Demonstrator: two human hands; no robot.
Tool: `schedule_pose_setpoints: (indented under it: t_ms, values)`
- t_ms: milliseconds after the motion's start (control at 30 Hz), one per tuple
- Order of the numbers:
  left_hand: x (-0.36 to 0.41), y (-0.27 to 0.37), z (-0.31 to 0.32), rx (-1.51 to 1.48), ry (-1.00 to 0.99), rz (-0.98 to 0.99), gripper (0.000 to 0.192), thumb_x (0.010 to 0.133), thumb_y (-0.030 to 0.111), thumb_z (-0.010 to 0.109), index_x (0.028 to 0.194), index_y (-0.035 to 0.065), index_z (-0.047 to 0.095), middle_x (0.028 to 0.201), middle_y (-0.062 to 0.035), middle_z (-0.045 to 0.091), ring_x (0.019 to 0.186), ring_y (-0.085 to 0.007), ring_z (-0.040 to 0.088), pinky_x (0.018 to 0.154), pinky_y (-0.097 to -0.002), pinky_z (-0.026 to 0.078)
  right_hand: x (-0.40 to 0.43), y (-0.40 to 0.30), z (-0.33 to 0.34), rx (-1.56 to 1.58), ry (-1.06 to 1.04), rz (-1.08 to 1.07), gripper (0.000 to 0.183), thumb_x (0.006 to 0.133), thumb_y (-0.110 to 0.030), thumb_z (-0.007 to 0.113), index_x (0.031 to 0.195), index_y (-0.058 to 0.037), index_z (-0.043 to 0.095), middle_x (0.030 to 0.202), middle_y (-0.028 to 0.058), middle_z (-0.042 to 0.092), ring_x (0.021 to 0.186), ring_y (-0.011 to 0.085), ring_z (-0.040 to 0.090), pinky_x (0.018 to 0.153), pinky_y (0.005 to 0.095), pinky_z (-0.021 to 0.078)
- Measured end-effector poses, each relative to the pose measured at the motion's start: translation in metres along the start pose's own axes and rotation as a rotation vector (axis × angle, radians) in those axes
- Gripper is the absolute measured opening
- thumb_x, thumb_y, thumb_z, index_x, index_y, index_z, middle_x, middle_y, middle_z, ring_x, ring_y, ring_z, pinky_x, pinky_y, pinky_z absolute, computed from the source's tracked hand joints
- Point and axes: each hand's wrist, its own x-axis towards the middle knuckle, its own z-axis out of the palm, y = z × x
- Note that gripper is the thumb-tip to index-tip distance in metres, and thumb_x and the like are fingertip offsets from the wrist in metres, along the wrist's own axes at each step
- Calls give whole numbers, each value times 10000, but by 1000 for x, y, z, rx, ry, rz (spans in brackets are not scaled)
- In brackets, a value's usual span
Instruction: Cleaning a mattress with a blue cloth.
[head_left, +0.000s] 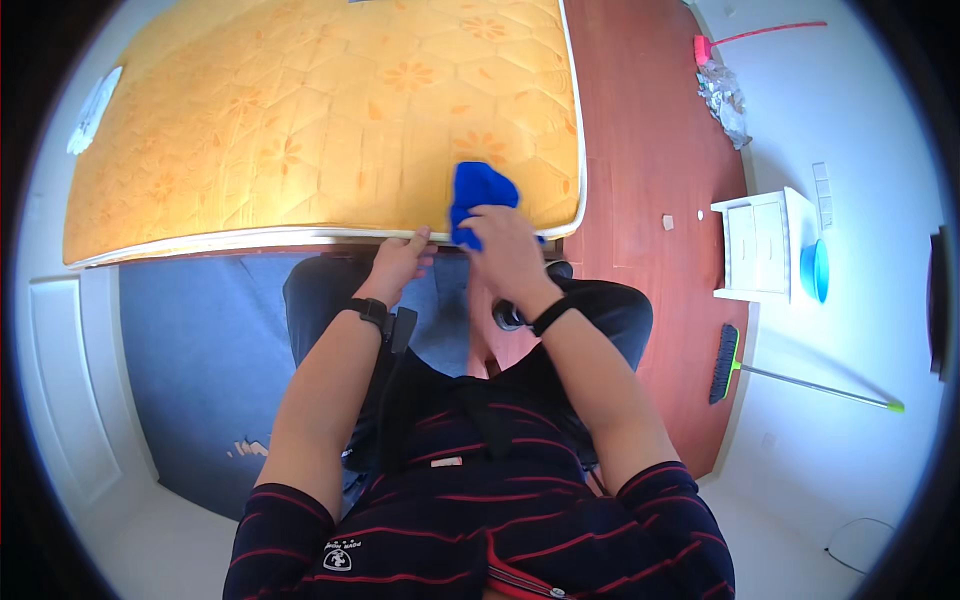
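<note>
A blue cloth (482, 187) is bunched over the near edge of a yellow quilted mattress (337, 135) with an orange flower pattern and white piping. My right hand (508, 251) grips the cloth from above, near the mattress's right corner. Just to the left, my left hand (401, 262) is at the mattress's white edge, its thumb by the piping and its fingers partly curled below. Whether it pinches the edge cannot be told. Both wrists wear black bands.
Right along the wall are a white cabinet (757, 246), a blue basin (814, 271), a broom (724, 364), a red brush (703, 50) and crumpled plastic (724, 101). A grey mat (195, 337) covers the floor at left. My knees are close below the mattress edge.
</note>
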Motion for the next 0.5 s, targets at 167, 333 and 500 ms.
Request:
schedule_pose_setpoints:
  t_ms: [167,333,500]
  values:
    - [1,9,2,41,-52,12,565,1108,555,621,1347,50,706,1221,-80,787,1028,-187,716,869,-363,588,-14,85,-45,-271,145,425,373,1017,-296,733,1294,-49,696,1381,148,678,1321,382,590,1119,519,463]
    - [8,5,2,10,-60,23,507,1104,518,643,1271,49,741,1142,-65,790,945,-158,704,778,-329,581,10,73,-26,-345,109,613,468,1033,-321,714,1377,-8,656,1474,241,613,1394,423,537,1202,543,387]
    - [9,-5,14,-44,-6,218,456,1077,430,692,1131,-12,792,967,-122,808,813,-226,756,743,-381,610,14,10,37,-153,153,231,474,1029,-286,712,1397,5,639,1551,272,562,1465,453,478,1246,558,345]
